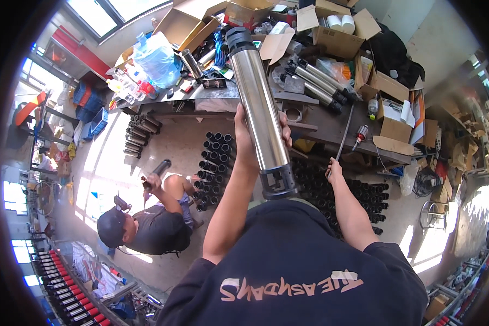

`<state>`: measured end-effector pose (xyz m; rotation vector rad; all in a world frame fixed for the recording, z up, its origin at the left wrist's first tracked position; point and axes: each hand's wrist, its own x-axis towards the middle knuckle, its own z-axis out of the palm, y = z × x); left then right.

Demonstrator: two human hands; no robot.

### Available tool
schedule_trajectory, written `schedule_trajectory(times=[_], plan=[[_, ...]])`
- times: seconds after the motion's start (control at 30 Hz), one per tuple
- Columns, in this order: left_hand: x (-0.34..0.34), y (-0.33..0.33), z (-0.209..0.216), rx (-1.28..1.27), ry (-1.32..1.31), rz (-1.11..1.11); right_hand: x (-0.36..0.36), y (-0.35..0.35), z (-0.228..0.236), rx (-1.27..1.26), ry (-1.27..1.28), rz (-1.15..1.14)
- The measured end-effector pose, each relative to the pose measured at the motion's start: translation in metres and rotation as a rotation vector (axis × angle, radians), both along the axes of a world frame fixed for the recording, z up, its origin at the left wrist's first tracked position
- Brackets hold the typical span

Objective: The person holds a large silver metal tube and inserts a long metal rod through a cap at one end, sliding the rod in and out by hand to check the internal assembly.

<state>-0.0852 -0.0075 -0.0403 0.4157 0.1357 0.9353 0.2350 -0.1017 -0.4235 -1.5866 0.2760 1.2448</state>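
A long shiny steel cylinder [258, 106] with black ribbed and slotted end caps is held up in front of me, tilted with its top leaning left. My left hand [245, 138] is wrapped round its lower half, the thumb on the left side and the fingertips showing on the right. Lower and to the right, my right hand [334, 169] is closed round the near end of a thin metal rod [344, 133]. The rod's far end reaches over the workbench [331, 126]. Behind the cylinder, part of the bench is hidden.
More steel cylinders [316, 81], cardboard boxes [339, 38] and a blue plastic bag [156, 57] crowd the bench. A motor rotor [359, 136] lies near its edge. Black tubes [214, 157] stand in rows on the floor. At left a crouching co-worker [157, 228] holds a dark tube [160, 168].
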Motion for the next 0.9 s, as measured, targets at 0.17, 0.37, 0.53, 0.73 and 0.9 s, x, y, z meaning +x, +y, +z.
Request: schedule_trajectory(times=[0.17,0.37,0.53,0.73,0.9], plan=[[-0.004,-0.008,0.031,0.171,0.365,0.452,-0.002,0.005,-0.001,-0.055,-0.038,0.230],[-0.001,0.012,-0.041,-0.063,0.131,-0.032,-0.028,-0.048,0.013,-0.144,-0.159,0.287],[0.001,0.013,-0.042,-0.168,0.051,-0.032,-0.008,-0.155,-0.036,-0.289,-0.054,0.138],[-0.015,0.015,-0.025,-0.106,0.093,0.049,-0.003,-0.222,-0.025,-0.376,-0.070,0.089],[-0.033,0.012,-0.006,-0.131,0.414,0.067,-0.014,-0.223,-0.023,-0.378,-0.116,0.176]])
